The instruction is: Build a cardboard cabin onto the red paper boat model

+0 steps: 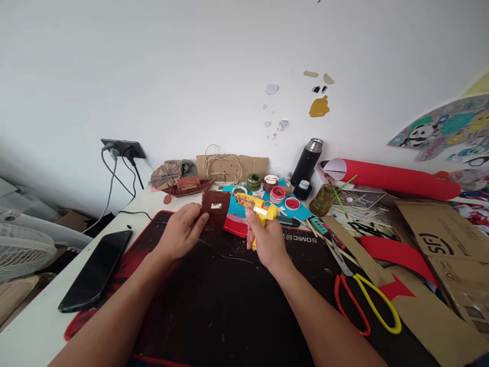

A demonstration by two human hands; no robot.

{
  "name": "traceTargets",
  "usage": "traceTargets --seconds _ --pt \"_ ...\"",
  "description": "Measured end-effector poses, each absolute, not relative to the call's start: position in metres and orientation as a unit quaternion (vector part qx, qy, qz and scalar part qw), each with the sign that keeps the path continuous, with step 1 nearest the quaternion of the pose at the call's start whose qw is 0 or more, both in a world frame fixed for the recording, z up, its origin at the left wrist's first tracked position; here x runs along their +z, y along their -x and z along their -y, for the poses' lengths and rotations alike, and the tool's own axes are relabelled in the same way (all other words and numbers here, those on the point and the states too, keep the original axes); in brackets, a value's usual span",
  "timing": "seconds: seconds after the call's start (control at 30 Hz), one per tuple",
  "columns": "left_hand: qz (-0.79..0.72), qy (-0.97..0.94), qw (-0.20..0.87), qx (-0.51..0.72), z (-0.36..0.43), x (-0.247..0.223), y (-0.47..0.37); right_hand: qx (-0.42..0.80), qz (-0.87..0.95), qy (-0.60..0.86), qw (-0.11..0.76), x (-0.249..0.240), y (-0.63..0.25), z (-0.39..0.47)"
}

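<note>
Between the fingers and thumb of my left hand (pixel 184 230) is a dark brown painted piece (pixel 215 217) with a small pale rectangular opening. My right hand (pixel 266 238) is wrapped round the handle of a yellow glue gun (pixel 263 210). The gun's stained nozzle end points left, close to the upper right corner of the brown piece; whether they touch is too small to tell. Both hands are above a black mat (pixel 225 306). A small brown boat model (pixel 189 186) sits behind my left hand.
Open paint jars (pixel 277 194) stand on blue paper behind the glue gun, near a black flask (pixel 306 162). Large scissors (pixel 347 272) and cardboard (pixel 439 321) lie at the right. A phone (pixel 95 270) lies left. A jar of murky liquid (pixel 323 200) holds brushes.
</note>
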State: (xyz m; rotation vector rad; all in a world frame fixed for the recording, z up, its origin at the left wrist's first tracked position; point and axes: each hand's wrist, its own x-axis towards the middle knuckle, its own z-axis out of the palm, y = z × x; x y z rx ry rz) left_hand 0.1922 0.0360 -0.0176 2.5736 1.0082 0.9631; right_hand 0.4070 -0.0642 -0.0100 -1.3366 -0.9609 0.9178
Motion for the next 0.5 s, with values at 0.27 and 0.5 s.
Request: traceTargets --seconds 0.27,0.5 --pt "-0.345 -0.870 0.099 0.339 -0.0353 -0.0158 -0.1919 0.396 0.412 0.578 0.583 -0.0082 -0.4063 0.0646" --pt "-0.344 -0.869 0.095 0.342 -0.0362 -0.0161 -0.1921 0.395 0.423 0.581 0.571 -0.0091 -0.4055 0.0656"
